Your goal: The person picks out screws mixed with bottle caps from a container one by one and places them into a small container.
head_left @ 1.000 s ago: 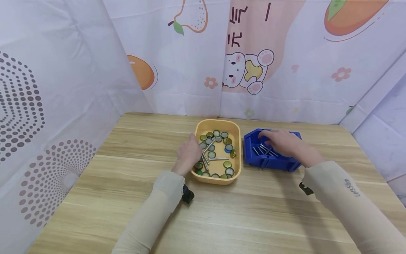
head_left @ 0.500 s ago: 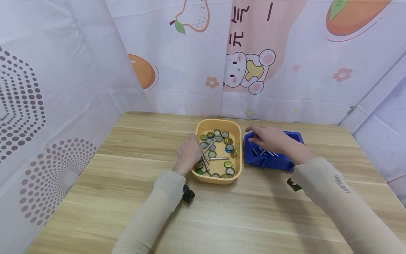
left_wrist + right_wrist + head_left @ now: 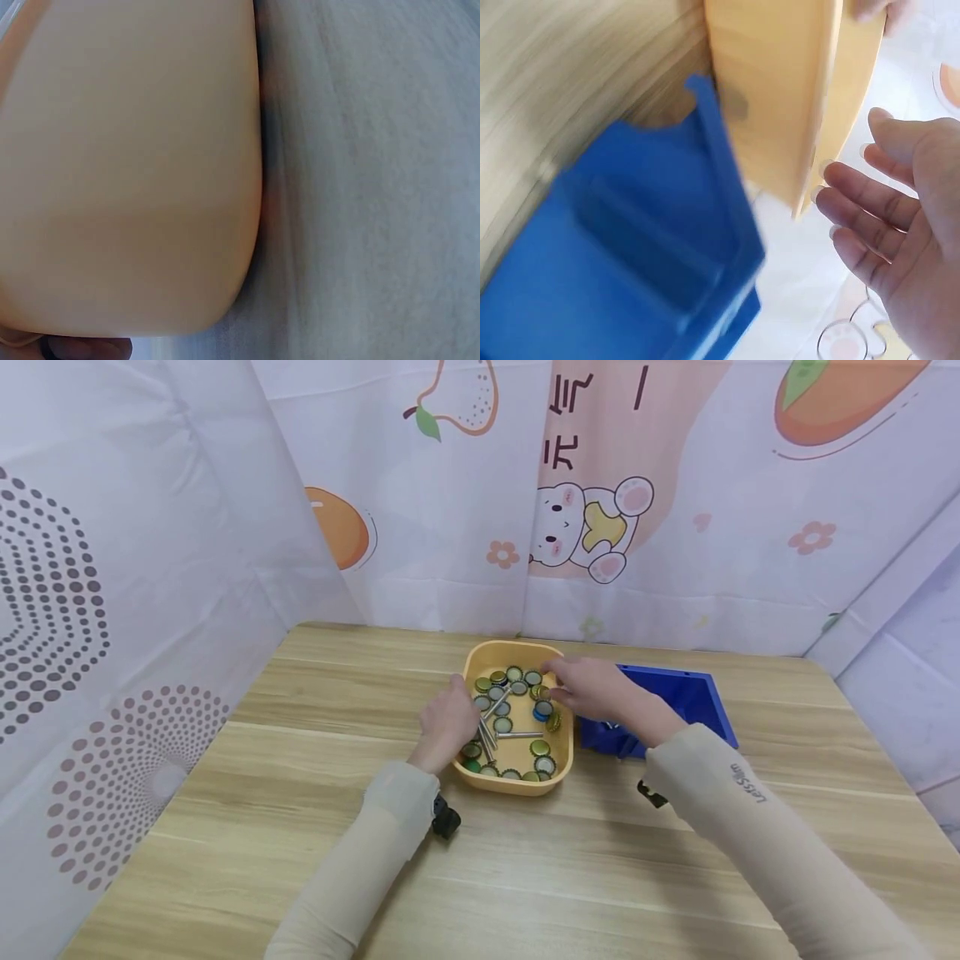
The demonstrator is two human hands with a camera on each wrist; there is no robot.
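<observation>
Hovering over the right wall of the yellow tray [image 3: 517,787], the right hand [image 3: 592,687] has its fingertips above the tray's inside, near its far right corner. The relation that counts is sideways: a loose silver screw [image 3: 520,735] lies on the tray floor, left of this hand and closer to the counter's front edge, its long axis running roughly parallel to that edge. More screws slant beside the left hand [image 3: 448,720], so the left is nearer to those, while the right is nearer to a few gold bottle caps [image 3: 553,722] by the right wall.

The right hand's fingers are parted and gently bent, the thumb standing apart; its wrist view shows nothing held between them. The left hand grips the tray's left rim, though its full hold is hard to make out.

The tray sits toward the back edge of the counter [image 3: 540,877], well away from the front. Just to its right, on the side of the back right corner, stands a blue bin [image 3: 708,706], its contents mostly hidden by the right arm.
</observation>
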